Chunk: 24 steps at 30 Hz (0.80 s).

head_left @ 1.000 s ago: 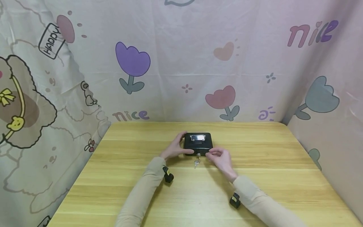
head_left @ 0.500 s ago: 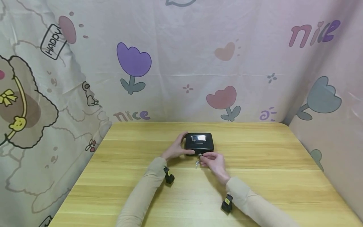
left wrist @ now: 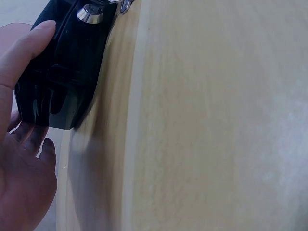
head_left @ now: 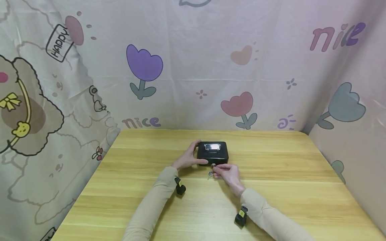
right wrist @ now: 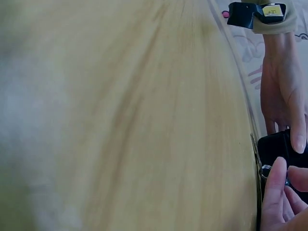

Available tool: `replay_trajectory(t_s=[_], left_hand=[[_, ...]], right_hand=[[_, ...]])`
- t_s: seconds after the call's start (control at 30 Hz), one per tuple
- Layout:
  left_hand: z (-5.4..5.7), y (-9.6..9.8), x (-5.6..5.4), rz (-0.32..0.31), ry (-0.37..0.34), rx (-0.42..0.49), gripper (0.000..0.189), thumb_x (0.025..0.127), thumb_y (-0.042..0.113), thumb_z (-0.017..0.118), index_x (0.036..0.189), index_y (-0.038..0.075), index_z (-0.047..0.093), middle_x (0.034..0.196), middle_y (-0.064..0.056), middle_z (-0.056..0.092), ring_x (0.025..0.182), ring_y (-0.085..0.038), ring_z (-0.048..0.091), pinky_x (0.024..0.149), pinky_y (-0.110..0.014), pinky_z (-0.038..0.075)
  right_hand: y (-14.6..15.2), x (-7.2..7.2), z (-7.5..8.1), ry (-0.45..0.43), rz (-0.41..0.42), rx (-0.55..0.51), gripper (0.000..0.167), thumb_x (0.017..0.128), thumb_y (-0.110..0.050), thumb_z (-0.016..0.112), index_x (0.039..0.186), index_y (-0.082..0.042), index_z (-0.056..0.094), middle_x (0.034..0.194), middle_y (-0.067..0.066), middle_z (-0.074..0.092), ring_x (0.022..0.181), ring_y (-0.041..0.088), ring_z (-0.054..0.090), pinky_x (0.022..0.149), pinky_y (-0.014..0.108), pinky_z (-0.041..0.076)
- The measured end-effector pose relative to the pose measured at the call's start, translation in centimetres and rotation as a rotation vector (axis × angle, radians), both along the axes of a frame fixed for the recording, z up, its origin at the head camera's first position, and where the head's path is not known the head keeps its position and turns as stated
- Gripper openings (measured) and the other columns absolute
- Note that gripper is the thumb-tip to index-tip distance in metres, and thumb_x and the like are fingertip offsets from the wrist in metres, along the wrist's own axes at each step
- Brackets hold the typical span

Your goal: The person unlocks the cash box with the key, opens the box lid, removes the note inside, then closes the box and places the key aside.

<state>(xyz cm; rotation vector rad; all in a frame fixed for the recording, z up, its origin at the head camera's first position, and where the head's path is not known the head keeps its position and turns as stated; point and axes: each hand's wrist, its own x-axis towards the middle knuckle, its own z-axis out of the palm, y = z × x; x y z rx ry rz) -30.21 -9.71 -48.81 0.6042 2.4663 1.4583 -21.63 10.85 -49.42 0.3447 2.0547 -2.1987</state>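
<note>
A small black cash box [head_left: 205,155] with a silver lid handle [head_left: 212,147] lies on the wooden table, lid down. My left hand [head_left: 187,159] grips its left end, thumb along the front and fingers round the back corner. The silver lock [left wrist: 90,14] sits in the box's front face. At that lock, thumb and forefinger of my right hand [head_left: 230,174] pinch the key, which the fingertips mostly hide. A second key [head_left: 210,175] dangles from the ring [right wrist: 265,170] beside them.
The wooden table [head_left: 126,201] runs back to a printed cloth [head_left: 187,43] hung behind it and at both sides. A black wrist camera [head_left: 180,188] sits at the left cuff and another camera [head_left: 241,217] at the right cuff.
My right hand has moved left from the box's front right corner to the lock and taken hold of the key. The left hand keeps its grip on the box.
</note>
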Motion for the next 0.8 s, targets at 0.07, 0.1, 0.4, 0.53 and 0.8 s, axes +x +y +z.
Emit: replay_trajectory(t_s=[0.07,0.1,0.4,0.53,0.8], left_hand=[[-0.06,-0.05,-0.02,-0.001,-0.001,0.004,0.108,0.08,0.029,0.086,0.161,0.01,0.017,0.168,-0.015,0.022,0.154,-0.039,0.024,0.127,-0.059,0.02],[-0.08,-0.07,-0.03,0.0,-0.002,0.006,0.108,0.08,0.029,0.086,0.161,0.01,0.017,0.168,-0.015,0.021,0.154,-0.039,0.024,0.127,-0.059,0.02],[-0.04,-0.08,-0.1,-0.006,-0.016,0.009,0.109,0.079,0.03,0.086,0.161,0.013,0.017,0.168,-0.015,0.021,0.154,-0.04,0.023,0.127,-0.06,0.019],[0.03,-0.11,-0.14,-0.013,-0.009,0.004,0.11,0.079,0.031,0.086,0.161,0.011,0.016,0.168,-0.016,0.021,0.154,-0.04,0.023,0.126,-0.061,0.019],[0.3,-0.1,0.02,-0.014,-0.006,-0.017,0.111,0.079,0.032,0.086,0.161,0.012,0.015,0.168,-0.017,0.021,0.154,-0.039,0.024,0.126,-0.06,0.02]], right_hand=[[0.02,-0.01,-0.01,-0.005,0.004,-0.004,0.025,0.087,0.007,0.069,0.111,0.014,0.067,0.093,0.026,0.076,0.065,0.014,0.072,0.066,0.026,0.064],[0.03,-0.05,-0.04,-0.008,0.006,-0.003,0.024,0.088,0.007,0.068,0.111,0.014,0.067,0.093,0.025,0.076,0.064,0.014,0.072,0.065,0.025,0.064],[0.01,-0.03,0.11,-0.015,0.006,0.001,0.025,0.089,0.009,0.065,0.113,0.016,0.066,0.093,0.024,0.076,0.062,0.011,0.067,0.058,0.019,0.059],[0.07,-0.06,0.0,-0.011,0.009,-0.002,0.026,0.089,0.01,0.064,0.114,0.016,0.065,0.092,0.023,0.076,0.061,0.01,0.066,0.058,0.019,0.059],[0.16,0.02,0.04,-0.011,0.017,-0.03,0.027,0.089,0.011,0.062,0.115,0.017,0.063,0.092,0.021,0.075,0.062,0.01,0.066,0.059,0.019,0.059]])
